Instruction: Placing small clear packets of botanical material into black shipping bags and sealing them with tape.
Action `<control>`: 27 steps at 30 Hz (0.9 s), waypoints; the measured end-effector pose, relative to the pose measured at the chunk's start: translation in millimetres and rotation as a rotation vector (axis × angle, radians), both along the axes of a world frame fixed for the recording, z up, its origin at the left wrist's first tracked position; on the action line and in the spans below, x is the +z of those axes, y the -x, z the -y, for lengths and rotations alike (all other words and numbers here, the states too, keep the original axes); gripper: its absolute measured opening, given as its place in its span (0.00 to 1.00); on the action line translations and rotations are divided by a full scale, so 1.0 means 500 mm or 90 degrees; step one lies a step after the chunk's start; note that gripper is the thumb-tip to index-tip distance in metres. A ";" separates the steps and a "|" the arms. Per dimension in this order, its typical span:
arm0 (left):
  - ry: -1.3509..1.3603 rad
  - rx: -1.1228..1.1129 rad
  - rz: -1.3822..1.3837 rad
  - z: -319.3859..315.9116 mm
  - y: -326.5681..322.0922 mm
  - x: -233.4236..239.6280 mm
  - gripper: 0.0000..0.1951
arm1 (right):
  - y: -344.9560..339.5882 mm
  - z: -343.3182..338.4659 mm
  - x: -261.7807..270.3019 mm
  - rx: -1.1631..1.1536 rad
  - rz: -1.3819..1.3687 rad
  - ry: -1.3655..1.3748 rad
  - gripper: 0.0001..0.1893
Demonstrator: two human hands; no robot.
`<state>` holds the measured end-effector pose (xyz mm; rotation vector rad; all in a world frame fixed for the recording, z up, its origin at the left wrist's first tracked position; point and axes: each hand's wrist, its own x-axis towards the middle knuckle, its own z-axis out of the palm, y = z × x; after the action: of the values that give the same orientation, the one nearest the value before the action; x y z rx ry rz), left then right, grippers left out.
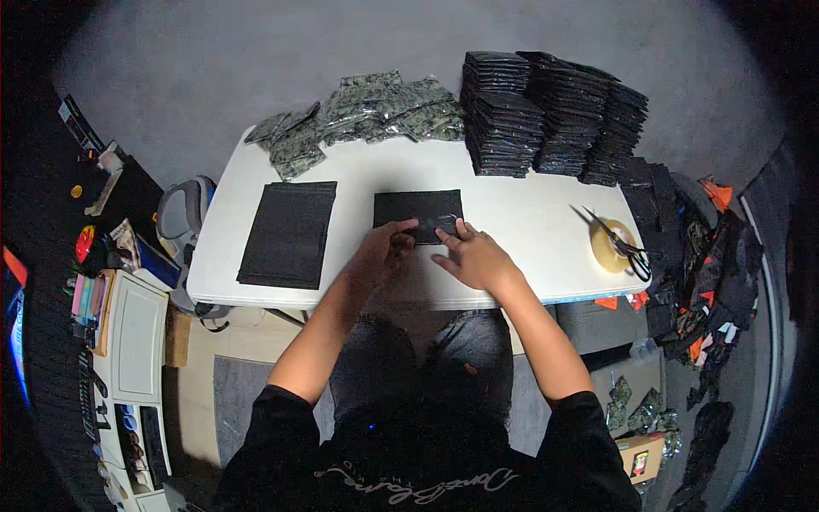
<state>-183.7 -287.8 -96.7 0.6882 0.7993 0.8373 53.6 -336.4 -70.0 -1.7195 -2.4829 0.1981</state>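
Note:
A flat black rectangular piece (409,206), apparently folded fabric, lies on the white table in front of me. Shiny clear plastic (452,224) shows over its near right part. My left hand (388,244) is at the near left corner, its index finger extended over the piece and the other fingers curled; whether they pinch anything is hidden. My right hand (472,256) rests on the near right side with fingers spread and thumb apart. To the left lies a flat pile of black rectangular pieces (288,235).
Tall stacks of black plastic-wrapped packets (505,121) stand at the table's (518,224) back right. Camouflage packets in clear plastic (390,105) lie along the back left. Black-handled scissors (624,246) rest on a tape roll (604,251) near the right edge. Dark fabric scraps (710,275) pile beyond it.

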 end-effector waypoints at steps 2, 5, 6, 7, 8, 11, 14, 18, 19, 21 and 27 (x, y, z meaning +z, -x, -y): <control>-0.027 0.004 -0.015 -0.005 0.002 -0.010 0.17 | 0.000 -0.003 -0.007 0.006 0.004 -0.015 0.35; 0.029 0.000 -0.028 -0.011 -0.001 -0.009 0.17 | 0.000 0.001 -0.001 0.001 -0.008 -0.012 0.34; 0.022 0.004 -0.056 -0.014 -0.001 -0.012 0.17 | 0.001 0.001 0.000 0.003 -0.008 -0.012 0.34; 0.015 0.009 -0.083 -0.016 0.000 -0.016 0.17 | 0.001 0.000 0.001 0.004 -0.003 -0.003 0.36; 0.014 0.011 -0.083 -0.014 0.002 -0.020 0.17 | 0.003 -0.001 0.002 0.005 0.002 0.006 0.37; 0.012 0.004 -0.024 -0.011 0.001 -0.019 0.17 | 0.012 -0.005 0.003 -0.040 -0.003 0.044 0.40; -0.002 0.002 -0.111 -0.004 -0.012 0.002 0.16 | 0.029 -0.001 0.009 -0.068 -0.010 0.018 0.43; -0.049 0.027 -0.116 0.013 -0.019 0.011 0.16 | 0.073 -0.012 0.026 -0.104 0.085 0.046 0.43; -0.099 0.020 -0.125 0.015 -0.021 0.013 0.16 | 0.082 -0.014 0.028 -0.117 0.115 0.058 0.43; -0.044 -0.002 -0.104 -0.001 -0.007 0.001 0.15 | 0.104 -0.020 0.024 -0.125 0.143 0.068 0.43; -0.122 -0.071 -0.101 -0.038 0.011 -0.050 0.19 | 0.112 -0.019 -0.007 -0.143 0.195 0.004 0.45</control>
<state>-189.5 -268.8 -121.9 0.9700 0.8219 0.7707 -2.4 -326.8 -73.3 -2.1564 -2.4530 -0.0842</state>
